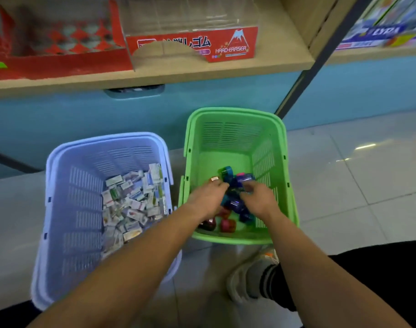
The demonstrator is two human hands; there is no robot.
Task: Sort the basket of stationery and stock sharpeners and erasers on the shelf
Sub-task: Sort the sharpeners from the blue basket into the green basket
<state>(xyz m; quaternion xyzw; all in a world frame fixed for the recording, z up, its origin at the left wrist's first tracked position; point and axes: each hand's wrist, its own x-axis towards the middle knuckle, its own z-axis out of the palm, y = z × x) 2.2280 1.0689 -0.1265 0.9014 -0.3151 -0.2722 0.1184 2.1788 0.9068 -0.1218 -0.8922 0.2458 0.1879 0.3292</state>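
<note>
A green basket [235, 129] on the floor holds several blue, teal and red sharpeners [228, 224]. Both my hands are down inside it. My left hand [208, 197] curls its fingers around sharpeners at the pile's left side. From the right, my right hand [259, 198] grips blue sharpeners. To the left stands a lilac basket [67, 185] with a heap of small wrapped erasers [133, 202]. On the shelf above sits a red "Hard Eraser" display box [228, 47] with a clear front, and it looks empty.
A second red cardboard box [60, 62] stands at the shelf's left. The wooden shelf edge [154, 76] juts out over a blue cabinet. My shoe [247, 280] rests on the tiled floor below the green basket. Colourful packs [379, 31] fill the right shelf.
</note>
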